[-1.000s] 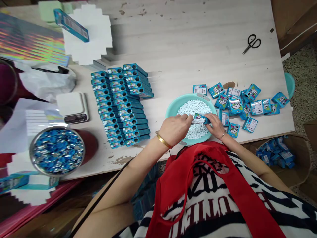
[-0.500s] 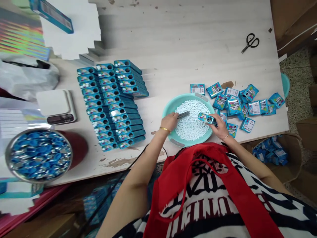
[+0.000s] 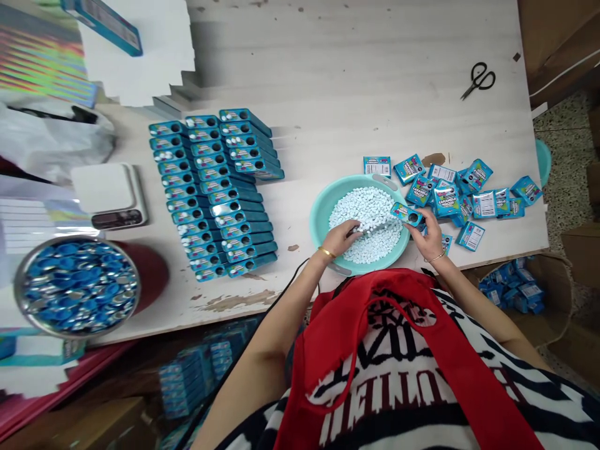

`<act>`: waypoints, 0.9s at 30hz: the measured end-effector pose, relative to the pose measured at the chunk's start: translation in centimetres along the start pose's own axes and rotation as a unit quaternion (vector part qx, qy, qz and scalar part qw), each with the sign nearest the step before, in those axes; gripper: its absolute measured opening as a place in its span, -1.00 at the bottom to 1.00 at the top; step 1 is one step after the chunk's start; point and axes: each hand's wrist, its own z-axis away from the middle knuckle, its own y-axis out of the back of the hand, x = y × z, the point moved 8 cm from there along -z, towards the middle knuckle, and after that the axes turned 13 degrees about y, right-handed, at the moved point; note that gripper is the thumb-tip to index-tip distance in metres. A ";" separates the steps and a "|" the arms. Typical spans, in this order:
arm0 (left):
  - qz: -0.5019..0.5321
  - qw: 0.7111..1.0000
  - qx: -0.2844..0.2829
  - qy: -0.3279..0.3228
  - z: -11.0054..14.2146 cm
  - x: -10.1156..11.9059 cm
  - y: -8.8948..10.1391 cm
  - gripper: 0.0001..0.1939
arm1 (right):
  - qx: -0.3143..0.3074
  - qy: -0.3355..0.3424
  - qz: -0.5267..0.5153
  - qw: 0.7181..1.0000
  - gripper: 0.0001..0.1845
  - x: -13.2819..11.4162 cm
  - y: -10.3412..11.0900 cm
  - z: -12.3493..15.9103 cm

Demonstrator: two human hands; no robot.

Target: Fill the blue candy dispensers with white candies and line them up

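Observation:
A turquoise basin of small white candies stands at the table's front edge. Over it, my left hand is closed on a metal scoop, largely hidden under a heap of candies. My right hand grips a small blue box at the basin's right rim; the dark round hole in its end faces up. The scoop's tip points toward this box, slightly apart from it. Several flat blue candy packs lie in a loose pile just beyond my right hand.
Upright blue boxes with round holes stand in rows left of the basin. Farther left are a white scale and a red pot of blue caps. Black scissors lie at the far right. A carton of packs sits below the table.
My left hand has moved right and slightly down, and the scoop now carries a heap of candies. My right hand has shifted the blue box right, toward the basin's rim.

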 end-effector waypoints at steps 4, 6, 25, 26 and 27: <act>-0.023 0.999 0.029 -0.036 3.5 2.0 5.2 -0.62 | -0.013 0.014 0.009 1.000 -0.61 0.2 -1.7 0.0; -0.061 0.996 0.033 -0.051 4.7 3.7 7.2 -0.62 | -0.041 0.035 0.009 0.998 -0.63 -0.1 -3.1 0.0; -0.344 0.936 0.076 -0.002 5.7 11.0 10.9 -0.72 | -0.076 0.074 -0.035 0.994 -0.59 -1.0 -5.4 0.6; -0.333 0.940 0.079 0.012 4.9 8.7 10.6 -0.71 | -0.063 0.063 -0.032 0.996 -0.60 -0.8 -4.8 0.5; -0.327 0.942 0.073 0.030 3.9 6.3 10.0 -0.72 | -0.049 0.054 -0.027 0.997 -0.61 -0.6 -4.1 0.4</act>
